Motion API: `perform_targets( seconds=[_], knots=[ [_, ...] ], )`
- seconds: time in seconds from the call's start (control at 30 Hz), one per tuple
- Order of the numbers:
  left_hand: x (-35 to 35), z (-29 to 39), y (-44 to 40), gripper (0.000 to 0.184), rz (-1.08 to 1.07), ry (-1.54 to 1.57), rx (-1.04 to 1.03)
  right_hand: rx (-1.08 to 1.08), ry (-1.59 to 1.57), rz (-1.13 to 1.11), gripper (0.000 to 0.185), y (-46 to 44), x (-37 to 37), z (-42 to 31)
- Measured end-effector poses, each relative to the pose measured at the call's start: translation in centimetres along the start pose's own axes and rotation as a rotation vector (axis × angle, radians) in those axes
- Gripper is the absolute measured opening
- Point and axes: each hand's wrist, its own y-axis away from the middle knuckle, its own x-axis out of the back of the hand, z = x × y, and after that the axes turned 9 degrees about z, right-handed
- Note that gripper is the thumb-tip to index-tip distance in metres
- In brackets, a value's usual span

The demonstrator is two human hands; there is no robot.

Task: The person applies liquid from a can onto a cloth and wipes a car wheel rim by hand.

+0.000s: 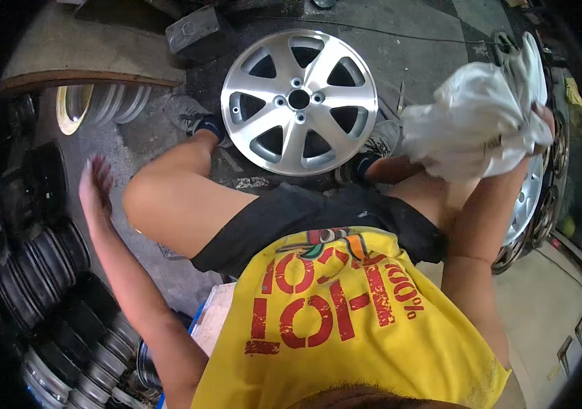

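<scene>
My left hand is held out to the side, fingers apart, with nothing in it. Bunched white cloth hangs from my right hand, whose fingers are closed on it and partly hidden by its folds. Between my feet, face up, is a silver alloy wheel rim with broad spokes and a round centre hole. Neither hand touches this rim. The cloth is to the right of it, above my right leg.
Stacked dark and silver rims stand along the left side. More rims lean at the right. A metal block sits behind the wheel, near a wooden-edged surface. A thin cable crosses the floor.
</scene>
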Motion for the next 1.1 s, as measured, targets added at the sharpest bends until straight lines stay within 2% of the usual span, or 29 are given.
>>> perform_targets(
  seconds=[0.1, 0.17, 0.2, 0.27, 0.33, 0.37, 0.4, 0.47, 0.5, 0.53, 0.6, 0.67, 0.73, 0.8, 0.87, 0.9, 0.97, 1.03, 1.07, 1.1],
  knots=[
    [-7.9, 8.2, 3.0, 0.065, -0.205, -0.283, -0.163, 0.002, -0.017, -0.016, 0.053, -3.7, 2.2, 0.6],
    [-13.8, 9.6, 4.0, 0.066, -0.311, -0.431, -0.189, -0.02, -0.046, 0.004, 0.051, -5.2, 3.9, 2.0],
    [-16.7, 8.6, 4.1, 0.068, -0.365, -0.502, -0.178, -0.037, -0.028, 0.122, 0.049, -6.0, 5.4, 2.5],
    [-22.1, 4.3, 4.6, 0.072, -0.429, -0.64, -0.067, -0.21, -0.155, -0.038, 0.05, -6.8, 8.5, 2.9],
    [-26.2, -0.9, 3.8, 0.076, -0.466, -1.037, -0.03, -0.152, 0.021, 0.102, 0.041, -8.4, 12.3, 2.1],
    [-26.4, -8.6, -1.5, 0.076, -0.57, -0.997, -0.123, -0.186, -0.019, 0.024, 0.04, -7.8, 9.1, 1.9],
    [-26.7, -15.7, -6.3, 0.076, -0.671, -0.949, -0.215, -0.042, 0.077, 0.347, 0.035, -7.8, 5.9, 2.1],
    [-30.6, -15.4, -1.1, 0.074, -0.604, -0.442, 0.429, -0.041, 0.04, 0.264, 0.035, -8.7, 5.0, 2.1],
    [-32.5, -10.2, 4.3, 0.074, -0.498, -0.494, 0.367, -0.039, 0.027, 0.254, 0.035, -8.8, 4.7, 2.2],
    [-33.5, -10.4, 3.5, 0.074, -0.504, -0.507, 0.356, -0.031, 0.02, 0.25, 0.035, -8.9, 4.4, 2.3],
    [-35.4, -11.5, 2.5, 0.071, -0.295, -0.375, 0.343, -0.02, 0.014, 0.248, 0.035, -9.1, 4.1, 2.3],
    [-36.1, -10.6, 2.2, 0.073, -0.281, -0.442, 0.299, -0.024, 0.004, 0.234, 0.034, -9.1, 3.5, 2.3],
    [-37.4, -8.9, 2.1, 0.082, -0.202, -0.55, 0.212, -0.029, -0.014, 0.221, 0.034, -9.2, 3.0, 2.3],
    [-38.9, -8.0, -1.0, 0.079, -0.276, -0.396, 0.137, -0.023, -0.02, 0.212, 0.035, -9.2, 2.5, 1.8],
    [-40.8, -0.3, 4.2, 0.073, -0.304, -0.491, -0.054, -0.015, -0.011, 0.197, 0.034, -9.0, 2.3, 1.8],
    [-41.2, -0.1, 4.1, 0.073, -0.308, -0.494, -0.058, -0.001, -0.023, 0.131, 0.033, -9.0, 2.5, 1.6],
    [-43.3, 0.6, 3.1, 0.065, -0.174, -0.82, -0.618, 0.048, 0.003, 0.187, 0.035, -8.8, 2.0, 1.2],
    [-44.1, 2.4, 10.3, 0.053, -0.281, -0.717, -0.976, 0.078, 0.024, 0.247, 0.04, -8.5, 2.1, 1.2],
    [-44.8, 2.6, 13.3, 0.046, -0.457, -0.642, -1.109, 0.076, 0.019, 0.244, 0.04, -8.4, 2.3, 1.0],
    [-45.5, 0.7, 14.9, 0.045, -0.531, -0.673, -1.247, 0.079, 0.022, 0.214, 0.04, -8.4, 2.5, 0.7]
  ],
)
